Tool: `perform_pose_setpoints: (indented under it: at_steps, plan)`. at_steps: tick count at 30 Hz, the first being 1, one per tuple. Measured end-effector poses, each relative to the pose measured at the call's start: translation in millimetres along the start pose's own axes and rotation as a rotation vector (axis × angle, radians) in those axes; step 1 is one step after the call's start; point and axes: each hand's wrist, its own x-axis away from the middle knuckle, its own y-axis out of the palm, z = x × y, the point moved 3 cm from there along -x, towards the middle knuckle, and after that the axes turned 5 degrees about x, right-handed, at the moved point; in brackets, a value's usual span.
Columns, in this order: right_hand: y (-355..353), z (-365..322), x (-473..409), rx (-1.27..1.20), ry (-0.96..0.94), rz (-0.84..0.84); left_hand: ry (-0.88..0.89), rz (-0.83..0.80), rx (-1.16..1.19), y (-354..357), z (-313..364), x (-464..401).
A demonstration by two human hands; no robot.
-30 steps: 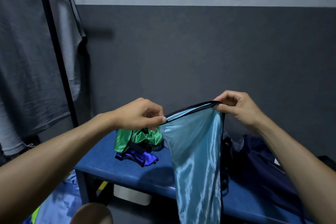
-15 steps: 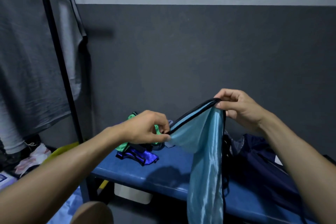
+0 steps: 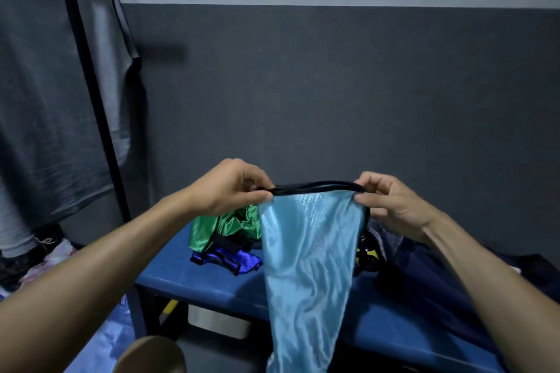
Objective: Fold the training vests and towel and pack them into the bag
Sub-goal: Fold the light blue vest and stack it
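Observation:
A shiny light blue training vest with black trim hangs in front of me above the blue bench. My left hand pinches the left end of its black top edge. My right hand pinches the right end, so the edge stretches level between them. On the bench behind lie a crumpled green vest and a dark blue vest under it. A dark navy bag sits on the bench at the right, partly hidden by my right arm.
A black clothes rail pole with hanging grey shirts stands at the left. A white box sits under the bench. Clothes lie on the floor at lower left. A dark grey wall closes off the back.
My left hand rose back up level with my right, and the vest's top edge is now pulled straight and horizontal. The vest spread wider between the hands.

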Motion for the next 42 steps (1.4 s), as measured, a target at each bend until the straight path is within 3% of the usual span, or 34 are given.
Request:
perform_pose_setpoints:
  at_steps: [3, 8, 10, 16, 23, 27, 32, 36, 39, 42]
  plan:
    - [-3.3, -1.4, 2.5, -0.007, 0.025, -0.049, -0.031, 0.026, 0.027, -2.8, -10.1, 0.8]
    - [-5.2, -5.4, 1.9, 0.013, -0.012, -0.043, -0.039, -0.066, 0.202, -0.5, -8.7, 1.7]
    - [-8.2, -3.1, 0.3, 0.018, -0.006, -0.033, -0.029, -0.077, 0.158, -1.5, -5.7, 2.0]
    - [-9.4, -2.8, -5.3, -0.075, -0.014, 0.042, 0.178, -0.113, -0.259, 3.6, 6.1, -2.0]
    - [-8.2, -9.0, -0.3, -0.073, 0.049, 0.069, 0.235, -0.072, -0.310, -8.1, 17.5, -10.5]
    - [-10.5, -7.1, 1.6, -0.036, 0.114, 0.015, 0.199, -0.099, -0.250, -19.4, 20.5, -14.9]
    - [-0.3, -10.6, 6.4, 0.012, 0.140, -0.041, 0.025, -0.063, 0.068, -28.3, 18.5, -13.2]
    - [4.2, -17.0, 2.5, 0.027, 0.106, 0.032, -0.046, -0.059, 0.318, -29.2, 17.4, -10.5]
    - [5.9, -18.8, -6.0, 0.006, 0.041, 0.163, -0.152, -0.110, 0.256, -31.0, 15.3, -12.4]
    - [19.9, -33.0, -13.6, 0.249, -0.155, 0.254, -0.189, -0.233, -0.088, -37.4, 15.6, -14.6]
